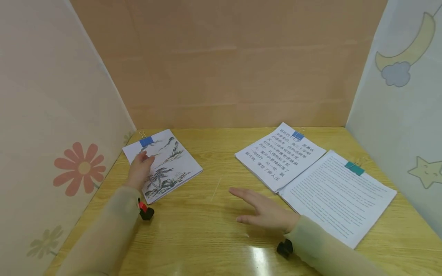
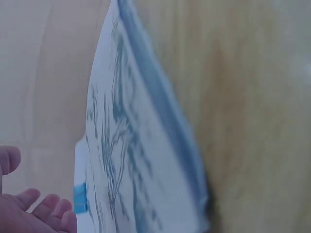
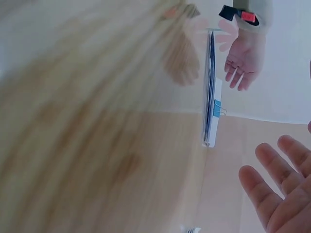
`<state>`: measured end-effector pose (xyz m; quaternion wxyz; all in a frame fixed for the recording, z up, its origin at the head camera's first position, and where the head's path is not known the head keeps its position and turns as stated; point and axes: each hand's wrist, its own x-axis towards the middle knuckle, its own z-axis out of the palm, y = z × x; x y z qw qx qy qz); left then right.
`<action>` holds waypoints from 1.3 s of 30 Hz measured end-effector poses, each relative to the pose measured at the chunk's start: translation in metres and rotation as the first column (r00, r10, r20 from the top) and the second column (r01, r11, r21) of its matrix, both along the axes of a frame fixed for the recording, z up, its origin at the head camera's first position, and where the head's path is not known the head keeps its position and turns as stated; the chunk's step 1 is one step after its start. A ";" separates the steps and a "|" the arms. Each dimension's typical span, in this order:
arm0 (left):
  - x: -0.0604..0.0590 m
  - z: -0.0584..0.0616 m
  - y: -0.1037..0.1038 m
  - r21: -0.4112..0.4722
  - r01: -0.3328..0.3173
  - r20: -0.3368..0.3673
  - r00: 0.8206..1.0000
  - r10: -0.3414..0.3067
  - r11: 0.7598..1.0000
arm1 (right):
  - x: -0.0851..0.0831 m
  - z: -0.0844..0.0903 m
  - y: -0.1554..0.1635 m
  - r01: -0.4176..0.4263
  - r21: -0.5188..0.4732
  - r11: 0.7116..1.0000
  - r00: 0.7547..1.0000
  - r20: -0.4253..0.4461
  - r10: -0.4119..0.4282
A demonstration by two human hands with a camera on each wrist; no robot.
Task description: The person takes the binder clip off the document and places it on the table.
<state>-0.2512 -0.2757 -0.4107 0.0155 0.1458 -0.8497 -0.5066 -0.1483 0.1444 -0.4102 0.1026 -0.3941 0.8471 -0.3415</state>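
Observation:
At the left of the head view lies a paper stack (image 1: 179,157) with an ink landscape on top, held by a blue binder clip (image 1: 146,141). My left hand (image 1: 139,170) hovers over its left part, fingers loosely bent and holding nothing; the left wrist view shows the fingers (image 2: 46,206) apart from the sheets. My right hand (image 1: 264,211) is above the middle of the table, fingers extended, with nothing in it. Nearest to it are two text stacks on the right: one in large characters (image 1: 279,157) with a blue clip (image 1: 297,135), one in small print (image 1: 331,195) with a green clip (image 1: 354,168).
All stacks lie on a wooden table (image 1: 193,237). A brown back wall (image 1: 224,69) and pale side walls with flower and moon pictures enclose it. The two right stacks lie edge to edge. Black wrist mounts (image 1: 284,248) sit at both cuffs.

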 end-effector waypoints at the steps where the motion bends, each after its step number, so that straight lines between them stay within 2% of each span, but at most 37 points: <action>1: -0.004 -0.001 -0.004 -0.010 -0.018 0.012 1.000 0.018 1.000 | -0.001 -0.001 -0.001 -0.002 -0.004 1.000 1.000 -0.006 0.002; 7: -0.021 -0.007 -0.025 -0.070 -0.109 0.141 0.983 0.118 0.992 | -0.001 -0.003 -0.003 -0.021 -0.015 1.000 1.000 -0.013 0.021; 11: -0.027 -0.011 -0.033 -0.043 -0.176 0.204 0.962 0.181 0.983 | 0.000 -0.004 -0.004 -0.015 -0.022 1.000 1.000 -0.010 0.015; 16: -0.030 -0.012 -0.041 -0.055 -0.216 0.233 0.947 0.223 0.975 | 0.000 -0.004 -0.005 -0.009 -0.098 0.995 0.999 0.045 0.014; 21: -0.031 -0.012 -0.048 -0.120 -0.237 0.208 0.944 0.257 0.964 | -0.002 -0.004 -0.011 0.022 -0.174 0.985 0.992 0.126 0.000; 25: -0.035 -0.016 -0.053 -0.223 -0.227 0.204 0.940 0.273 0.948 | -0.006 -0.003 -0.019 0.067 -0.213 0.975 0.984 0.175 -0.029; 29: -0.039 -0.020 -0.057 -0.295 -0.200 0.195 0.945 0.264 0.934 | -0.009 -0.003 -0.027 0.098 -0.224 0.970 0.984 0.167 -0.061; 33: -0.043 -0.023 -0.058 -0.357 -0.137 0.193 0.957 0.216 0.924 | -0.012 -0.001 -0.034 0.114 -0.208 0.972 0.983 0.165 -0.080; 39: -0.049 -0.029 -0.061 -0.416 -0.027 0.260 0.954 0.147 0.909 | -0.013 0.000 -0.040 0.131 -0.181 0.975 0.975 0.202 -0.094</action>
